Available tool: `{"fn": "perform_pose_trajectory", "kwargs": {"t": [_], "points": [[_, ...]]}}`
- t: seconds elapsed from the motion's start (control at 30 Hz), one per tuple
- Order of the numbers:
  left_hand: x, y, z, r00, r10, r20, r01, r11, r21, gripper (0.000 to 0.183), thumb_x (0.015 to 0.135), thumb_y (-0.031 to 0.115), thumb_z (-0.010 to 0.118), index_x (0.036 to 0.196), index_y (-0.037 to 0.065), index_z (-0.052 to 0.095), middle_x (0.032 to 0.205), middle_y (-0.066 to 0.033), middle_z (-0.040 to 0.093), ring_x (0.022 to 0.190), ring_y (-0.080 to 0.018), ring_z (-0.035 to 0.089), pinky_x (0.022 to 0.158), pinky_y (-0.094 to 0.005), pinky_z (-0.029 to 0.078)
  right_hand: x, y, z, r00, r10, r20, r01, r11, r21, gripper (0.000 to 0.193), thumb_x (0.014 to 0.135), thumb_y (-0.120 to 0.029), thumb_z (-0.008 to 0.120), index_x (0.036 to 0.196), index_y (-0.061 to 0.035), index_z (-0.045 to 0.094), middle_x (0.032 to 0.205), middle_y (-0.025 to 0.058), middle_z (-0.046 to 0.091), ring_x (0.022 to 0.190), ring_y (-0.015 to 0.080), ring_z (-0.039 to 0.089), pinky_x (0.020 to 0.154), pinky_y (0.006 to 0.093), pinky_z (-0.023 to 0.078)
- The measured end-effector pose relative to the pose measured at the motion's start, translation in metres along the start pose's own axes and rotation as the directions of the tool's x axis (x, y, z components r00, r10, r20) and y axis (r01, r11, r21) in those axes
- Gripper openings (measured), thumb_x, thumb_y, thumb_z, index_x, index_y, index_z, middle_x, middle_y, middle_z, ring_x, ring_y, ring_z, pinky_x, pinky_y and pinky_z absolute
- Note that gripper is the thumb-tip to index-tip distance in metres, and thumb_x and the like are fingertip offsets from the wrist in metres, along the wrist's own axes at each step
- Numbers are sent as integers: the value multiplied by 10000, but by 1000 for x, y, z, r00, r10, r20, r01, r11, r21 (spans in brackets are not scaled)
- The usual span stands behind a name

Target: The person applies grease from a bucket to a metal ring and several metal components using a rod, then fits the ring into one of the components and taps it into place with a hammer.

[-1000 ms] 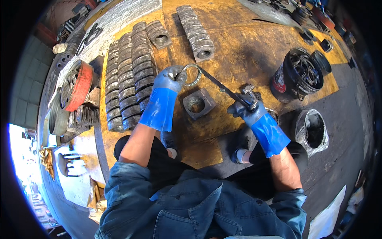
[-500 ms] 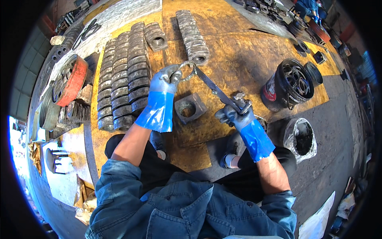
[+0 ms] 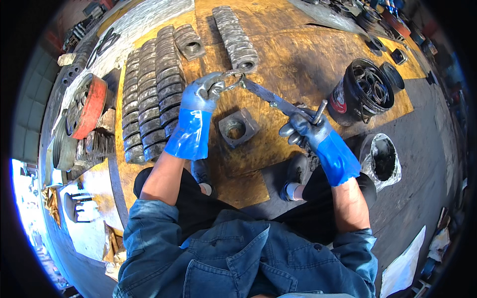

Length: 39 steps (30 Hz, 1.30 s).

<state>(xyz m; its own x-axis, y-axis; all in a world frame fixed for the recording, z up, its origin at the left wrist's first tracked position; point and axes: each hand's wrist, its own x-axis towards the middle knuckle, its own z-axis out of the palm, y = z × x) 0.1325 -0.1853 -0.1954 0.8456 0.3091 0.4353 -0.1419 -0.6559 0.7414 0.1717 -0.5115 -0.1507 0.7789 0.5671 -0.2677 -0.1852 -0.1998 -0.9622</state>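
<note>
Left hand [image 3: 201, 94] pinches metal ring [image 3: 232, 79], lifted slightly higher than before — right hand [image 3: 303, 131] fisted on flat bar [image 3: 276, 102] (square block [image 3: 238, 128] untouched mid-board).

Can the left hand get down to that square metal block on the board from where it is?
Probably yes. The left hand is gripping a metal ring, so it would need to let go first. The square block lies just beside and below it on the board, with nothing between them.
</note>
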Motion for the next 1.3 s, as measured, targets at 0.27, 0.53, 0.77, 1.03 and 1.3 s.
{"fn": "perform_pose_trajectory", "kwargs": {"t": [0.27,0.53,0.77,1.03,1.3], "points": [[7,3,-12,973,208,100,-218,970,104,268,923,99,671,1175,10,667,1062,-76,717,954,-144,650,863,-290,514,3,3,-15,996,83,26,-86,987,134,362,956,-304,593,1178,-24,641,828,112,733,557,136,649,441,248,436],[11,4,-15,970,155,189,-159,987,2,268,922,87,672,1175,-2,666,1050,-77,725,963,-146,659,863,-287,518,1,4,-23,983,171,71,-185,934,305,292,971,-263,554,1160,-55,634,815,114,718,519,144,621,440,247,455],[11,-4,-11,988,53,147,-13,966,-257,211,925,36,641,1126,-15,678,1010,-70,727,893,-129,654,818,-276,525,5,6,-27,950,287,127,-313,873,373,378,978,-349,565,1206,-63,659,858,107,722,571,148,596,479,279,437],[7,-2,-3,995,-39,90,57,974,-218,261,882,70,716,1126,-10,667,984,-62,709,870,-133,635,807,-282,525,26,37,-31,897,343,280,-443,709,549,356,993,-345,531,1216,-84,625,896,105,713,553,154,561,461,317,419],[1,-50,19,998,-36,45,54,337,-940,297,837,17,731,1116,-31,641,1098,-132,671,907,-202,657,796,-304,555,32,56,-24,881,306,360,-471,503,725,382,1024,-276,387,1386,-173,453,971,145,709,562,194,586,488,353,416]]}}
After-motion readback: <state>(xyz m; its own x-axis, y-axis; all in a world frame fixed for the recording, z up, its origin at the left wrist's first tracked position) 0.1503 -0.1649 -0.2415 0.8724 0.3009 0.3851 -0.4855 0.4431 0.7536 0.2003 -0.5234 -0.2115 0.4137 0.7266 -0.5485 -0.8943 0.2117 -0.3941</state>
